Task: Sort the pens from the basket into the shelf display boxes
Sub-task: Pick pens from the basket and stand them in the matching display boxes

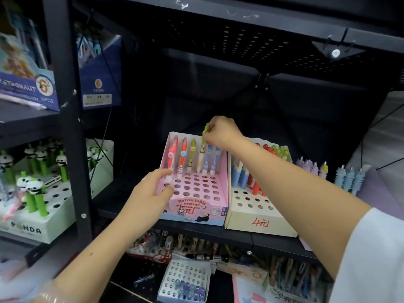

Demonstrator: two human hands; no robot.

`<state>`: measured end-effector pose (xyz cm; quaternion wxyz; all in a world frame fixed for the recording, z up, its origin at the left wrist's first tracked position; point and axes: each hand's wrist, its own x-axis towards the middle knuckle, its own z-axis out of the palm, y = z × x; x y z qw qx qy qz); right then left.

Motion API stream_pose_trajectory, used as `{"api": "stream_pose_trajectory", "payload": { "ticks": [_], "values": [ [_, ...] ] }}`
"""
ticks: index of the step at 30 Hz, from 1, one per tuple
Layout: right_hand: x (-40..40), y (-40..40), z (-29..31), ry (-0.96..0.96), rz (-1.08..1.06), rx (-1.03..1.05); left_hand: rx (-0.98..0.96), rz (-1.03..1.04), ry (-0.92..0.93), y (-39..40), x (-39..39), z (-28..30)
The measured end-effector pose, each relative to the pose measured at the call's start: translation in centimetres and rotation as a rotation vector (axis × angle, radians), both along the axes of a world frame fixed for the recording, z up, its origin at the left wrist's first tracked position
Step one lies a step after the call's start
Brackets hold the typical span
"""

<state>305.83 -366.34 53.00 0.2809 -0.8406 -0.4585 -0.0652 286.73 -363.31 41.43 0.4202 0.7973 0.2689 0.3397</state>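
head view, R hand: right hand (220,131) has fingertips curled in a pinch on the top of a green pen (203,141), over the back row of the pink display box (220,182).
head view, L hand: left hand (156,189) sits at the box's left wall, thumb along the upper edge, fingers curled round the front-left side; looks like it's bracing the box. No pen in it.
pen position: green pen is near upright, lower end at or in a back-row hole, 4th slot from left; can't tell if it's fully seated.
neighbours: 2 red pens (175,154) to the left, another green one beside it, 2 blue pens (213,158) just to the right, all close together.
basket: not in view, so can't say how many pens are left.
risk 1: pen goes in tilted, tip misses the hole and it leans on the blue ones; cause = pinch is high up, little control of the tip.
risk 2: knuckles knock the neighbours out of line; cause = tight spacing.
risk 3: box slides back on the shelf if L hand lets go while R pushes down.
risk 4: forearm brushes the beige box (258,217) and its red pens; cause = arm passes right over it.
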Motion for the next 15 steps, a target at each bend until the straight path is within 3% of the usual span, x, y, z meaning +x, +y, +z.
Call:
{"api": "stream_pose_trajectory", "payload": {
  "ticks": [10, 15],
  "values": [
    [0.2, 0.4, 0.1, 0.033, 0.012, 0.011, 0.004, 0.015, 0.019, 0.2, -0.1, -0.1],
    [0.6, 0.7, -1.2, 0.001, 0.027, -0.094, 0.008, 0.017, 0.011, 0.2, -0.1, -0.2]
  ]
}}
